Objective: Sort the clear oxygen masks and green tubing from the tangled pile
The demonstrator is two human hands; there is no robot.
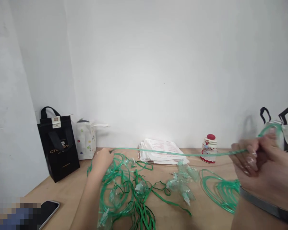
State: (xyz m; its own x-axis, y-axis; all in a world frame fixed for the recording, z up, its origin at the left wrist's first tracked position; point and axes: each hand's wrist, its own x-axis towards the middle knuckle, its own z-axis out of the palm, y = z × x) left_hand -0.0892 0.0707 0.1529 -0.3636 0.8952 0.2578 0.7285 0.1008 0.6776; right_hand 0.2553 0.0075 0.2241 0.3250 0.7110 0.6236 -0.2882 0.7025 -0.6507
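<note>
Tubing (194, 155) stretches nearly straight above the table (206, 220), passing in front of the papers (163, 147). Your left hand (104, 160) pinches it over the green coils (120, 213), fingertips partly hidden; your right hand (260, 156) closes around it with fingers curled, right of the jar (209, 148). Masks (182, 188) lie on the table below, between your hands.

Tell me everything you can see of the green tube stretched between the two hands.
The green tube is thin, pale and translucent, apparently soft plastic. It runs sideways, nearly level with a slight sag, from the grip of the left hand to that of the right hand. Between them it passes in front of the white papers and the patterned jar. A blurred green loop shows by the right hand; whether it joins this tube is unclear.
</note>
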